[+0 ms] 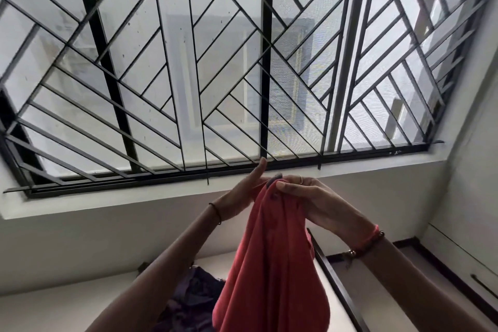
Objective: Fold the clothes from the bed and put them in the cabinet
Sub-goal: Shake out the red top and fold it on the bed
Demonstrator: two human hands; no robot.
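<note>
A red garment (pixel 272 264) hangs in front of me, bunched at its top edge. My right hand (pixel 310 197) pinches that top edge between thumb and fingers. My left hand (pixel 242 191) meets it at the same spot, one finger stretched up toward the window while the others press on the cloth. Both hands are raised just below the window sill. A dark purple garment (pixel 194 296) lies crumpled on the pale bed surface (pixel 80 310) below, partly hidden behind the red one.
A large window with a black diagonal metal grille (pixel 215 75) fills the upper view, above a white sill (pixel 350 172). A dark bed frame edge (pixel 336 286) runs down at the right. A white panel with a handle (pixel 482 286) stands at far right.
</note>
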